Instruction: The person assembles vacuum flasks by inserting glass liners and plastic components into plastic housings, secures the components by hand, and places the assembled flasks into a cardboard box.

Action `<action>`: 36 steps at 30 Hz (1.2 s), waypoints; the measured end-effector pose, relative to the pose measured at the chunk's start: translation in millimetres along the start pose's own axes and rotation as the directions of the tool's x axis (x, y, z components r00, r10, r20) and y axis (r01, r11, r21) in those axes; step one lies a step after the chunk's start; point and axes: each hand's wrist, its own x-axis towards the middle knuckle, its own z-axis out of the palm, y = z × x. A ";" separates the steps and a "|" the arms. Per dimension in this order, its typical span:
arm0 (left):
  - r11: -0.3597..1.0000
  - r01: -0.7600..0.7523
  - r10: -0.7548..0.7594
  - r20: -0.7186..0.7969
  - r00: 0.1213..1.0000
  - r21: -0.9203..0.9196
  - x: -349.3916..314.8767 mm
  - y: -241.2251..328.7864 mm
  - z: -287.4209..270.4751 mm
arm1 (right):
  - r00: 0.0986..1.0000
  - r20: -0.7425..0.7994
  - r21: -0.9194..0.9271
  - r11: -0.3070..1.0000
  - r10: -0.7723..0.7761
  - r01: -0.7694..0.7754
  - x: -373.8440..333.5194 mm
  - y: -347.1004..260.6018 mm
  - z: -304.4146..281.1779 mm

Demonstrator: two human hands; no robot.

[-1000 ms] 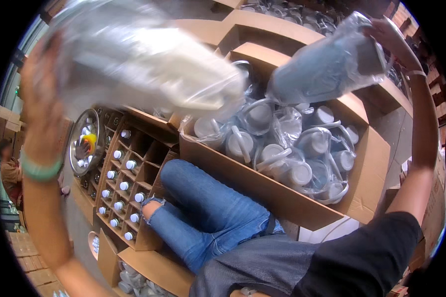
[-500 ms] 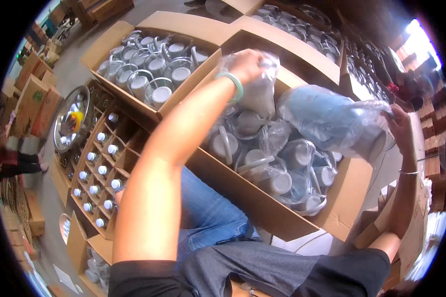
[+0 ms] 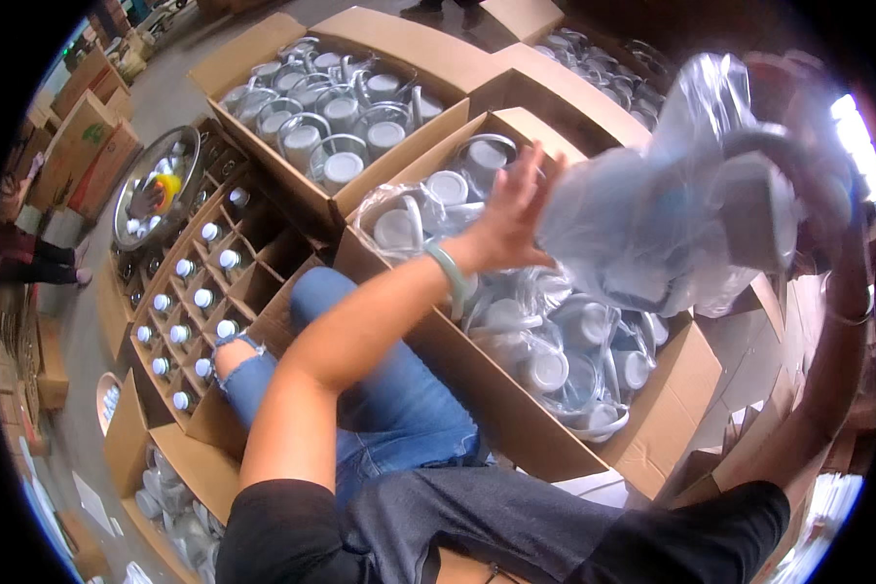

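Observation:
My left hand point(image 3: 511, 214), with a green bangle at the wrist, is open with its fingers spread, over an open carton point(image 3: 492, 380). Its fingertips come close to a clear plastic bag point(image 3: 706, 92) holding a bluish jug point(image 3: 613, 224) with a grey round end. My right hand point(image 3: 822, 180) is up at the right, blurred, and holds the bagged jug above the carton; its fingers are partly hidden. Inside the carton several clear jugs point(image 3: 547, 370) with grey round ends and handles lie close together, some in thin plastic.
Behind stands another carton of clear jugs point(image 3: 341, 167). At left, a divided carton point(image 3: 253, 287) holds white-capped bottles point(image 3: 202, 299); a metal basin point(image 3: 180, 146) of small items stands beyond it. Another person's legs point(image 3: 44, 268) show at far left. More jugs point(image 3: 151, 501) sit in a lower-left box.
The bagged jug has been raised, nearer to me and to the right, by my right hand. My left hand has let go of clear plastic and spread its fingers.

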 end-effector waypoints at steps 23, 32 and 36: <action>0.655 0.651 -0.727 0.555 0.404 0.383 -389.1 82.6 -289.1 | 0.699 -0.378 0.522 0.484 -0.607 0.702 176.2 -287.3 49.4; 0.638 0.701 -0.746 0.484 0.458 0.319 -410.8 48.6 -124.4 | 0.721 -0.046 0.467 0.623 -0.692 0.628 181.0 -361.5 52.4; 0.586 0.620 -0.721 0.685 0.106 0.522 -388.7 71.1 -158.0 | 0.653 0.007 0.506 0.566 -0.757 0.651 183.9 -360.0 66.7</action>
